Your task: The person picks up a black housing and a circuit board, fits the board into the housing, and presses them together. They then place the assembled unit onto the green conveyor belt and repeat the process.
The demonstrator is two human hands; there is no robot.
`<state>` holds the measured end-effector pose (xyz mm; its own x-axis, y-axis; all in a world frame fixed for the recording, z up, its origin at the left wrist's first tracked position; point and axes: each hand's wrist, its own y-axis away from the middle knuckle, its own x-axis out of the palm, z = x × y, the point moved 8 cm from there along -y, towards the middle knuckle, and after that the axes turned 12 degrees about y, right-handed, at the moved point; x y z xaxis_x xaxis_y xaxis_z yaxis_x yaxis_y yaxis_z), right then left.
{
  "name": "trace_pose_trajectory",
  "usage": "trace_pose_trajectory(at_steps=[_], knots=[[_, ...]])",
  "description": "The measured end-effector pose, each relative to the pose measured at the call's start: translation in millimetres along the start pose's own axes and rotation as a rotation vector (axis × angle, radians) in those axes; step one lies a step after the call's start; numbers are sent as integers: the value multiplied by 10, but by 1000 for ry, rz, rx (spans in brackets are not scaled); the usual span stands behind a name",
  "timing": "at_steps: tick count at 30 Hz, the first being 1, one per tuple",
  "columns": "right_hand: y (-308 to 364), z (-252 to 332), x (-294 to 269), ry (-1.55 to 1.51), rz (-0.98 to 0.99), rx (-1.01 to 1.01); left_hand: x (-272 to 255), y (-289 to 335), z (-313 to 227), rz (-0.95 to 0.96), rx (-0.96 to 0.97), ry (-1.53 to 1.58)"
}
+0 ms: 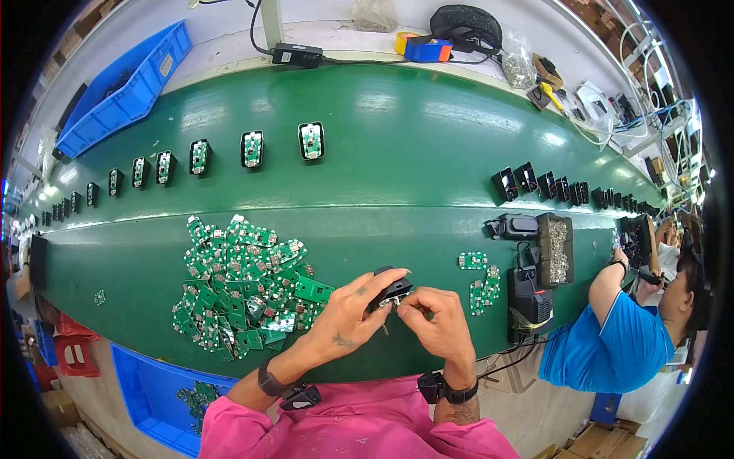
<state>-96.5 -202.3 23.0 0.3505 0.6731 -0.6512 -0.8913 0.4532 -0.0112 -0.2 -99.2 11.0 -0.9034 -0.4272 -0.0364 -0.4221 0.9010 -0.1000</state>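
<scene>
My left hand [348,317] is wrapped round a small black plastic housing [395,290], which I hold tilted over the bench's near edge. At the housing's lower end a bit of pale, metallic-looking part shows; its kind is too small to tell. My right hand [440,321] is closed in a pinch right at that end, with its fingertips hiding whatever lies between them. To the left of my hands lies a big heap of green circuit boards [237,294]. Several loose boards [482,291] lie to the right.
Black housings with boards [311,141] stand in a row at the far left, and other black housings [505,185] at the far right. A box of small metal parts [556,249] and a black device [530,298] sit right. Blue bins [149,88] stand left; a co-worker [612,336] sits right.
</scene>
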Motion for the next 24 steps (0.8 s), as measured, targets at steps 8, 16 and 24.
trace_pose_trajectory(at_steps=[8, 16, 24], knots=[[7, 25, 28, 70, -58, 15, 51, 46, -35, -83, 156, -241], [-108, 119, 5, 31, -308, -43, -192, 20, 97, -294, -130, 191], [-573, 51, 204, -345, 0, 40, -411, -27, 159, -386, -51, 469]])
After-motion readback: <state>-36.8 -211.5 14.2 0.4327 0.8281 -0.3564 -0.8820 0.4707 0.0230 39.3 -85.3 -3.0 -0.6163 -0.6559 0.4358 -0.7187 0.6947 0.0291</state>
